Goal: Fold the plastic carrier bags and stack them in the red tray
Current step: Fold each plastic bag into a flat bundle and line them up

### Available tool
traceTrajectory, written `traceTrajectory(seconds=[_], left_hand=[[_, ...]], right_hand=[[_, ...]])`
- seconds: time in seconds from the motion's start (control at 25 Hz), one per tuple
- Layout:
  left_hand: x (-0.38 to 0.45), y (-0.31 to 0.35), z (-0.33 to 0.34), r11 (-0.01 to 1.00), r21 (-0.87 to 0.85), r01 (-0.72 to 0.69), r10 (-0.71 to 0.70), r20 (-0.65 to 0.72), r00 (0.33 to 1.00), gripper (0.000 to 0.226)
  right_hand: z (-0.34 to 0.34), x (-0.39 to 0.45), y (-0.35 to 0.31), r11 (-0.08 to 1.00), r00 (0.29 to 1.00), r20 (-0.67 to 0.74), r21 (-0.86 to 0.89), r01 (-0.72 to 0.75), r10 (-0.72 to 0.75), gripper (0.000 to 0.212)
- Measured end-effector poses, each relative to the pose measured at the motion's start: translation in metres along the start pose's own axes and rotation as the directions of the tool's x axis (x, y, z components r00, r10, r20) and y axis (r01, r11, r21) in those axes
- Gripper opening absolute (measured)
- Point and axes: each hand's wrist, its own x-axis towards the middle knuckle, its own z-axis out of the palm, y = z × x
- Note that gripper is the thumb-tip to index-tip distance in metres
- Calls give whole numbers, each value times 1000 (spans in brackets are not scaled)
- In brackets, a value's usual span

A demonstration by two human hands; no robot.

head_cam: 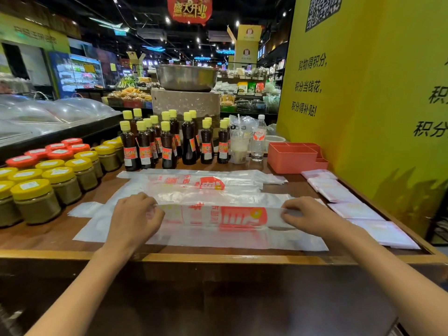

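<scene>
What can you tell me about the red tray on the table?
The red tray is a coral-red box that looks like plastic, with straight walls and an open top. Dividers split it into one big compartment and smaller ones at its right end. It stands upright at the far right of the wooden table, beside the yellow wall. No folded bags show inside it, and neither hand touches it.

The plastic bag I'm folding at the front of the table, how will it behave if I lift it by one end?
The plastic bag looks thin and see-through, so it would likely droop and unfold. Its glossy film probably slides easily on the wooden table. Both the left hand and right hand pinch its fold, suggesting it won't hold a crease alone.
</scene>
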Motion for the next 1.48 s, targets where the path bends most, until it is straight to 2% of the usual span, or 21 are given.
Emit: traceTrajectory(seconds=[0.12, 0.16, 0.28, 0.36, 0.44, 0.56, 0.64, 0.8, 1.04, 1.32, 1.48], left_hand=[[15, 5, 7, 997, 74, 24, -25, 5, 1000, 31], [19, 7, 13, 992, 111, 57, -61, 33, 998, 29], [22, 22, 38, 981, 166, 102, -139, 230, 963, 50], [19, 37, 55, 991, 115, 68, -104, 342, 934, 56], [15, 48, 68, 999, 46, -6, -15, 450, 893, 58], [12, 47, 79, 995, 22, -92, 58, 629, 775, 57], [12, 43, 81, 993, 28, -113, 64, 684, 727, 56], [11, 43, 82, 990, 60, -131, 51, 701, 711, 55], [15, 40, 79, 990, 129, -63, -52, 727, 684, 65], [16, -10, 56, 972, 229, 49, -203, 717, 667, 78], [9, -32, 45, 944, 308, 117, -301, 663, 685, 94]], right_hand=[[-4, 13, 1, 999, 997, -69, -25, -19, 18, 9], [-1, 19, -1, 994, 991, -120, -86, -61, 50, 14], [27, 37, -11, 945, 971, -203, -273, -182, 128, 39], [53, 47, -27, 946, 977, -188, -288, -149, 97, 45], [74, 59, -50, 964, 991, -136, -261, -54, 19, 51], [99, 75, -83, 984, 998, -42, -171, 43, -51, 55], [119, 81, -89, 984, 996, 52, -158, 86, -79, 56], [135, 86, -83, 974, 989, 136, -207, 92, -64, 57], [128, 81, -74, 979, 990, 143, -201, 47, -19, 63], [80, 43, 28, 937, 962, 94, -266, -226, 258, 70], [79, 32, 41, 930, 953, 32, -232, -285, 301, 69]])
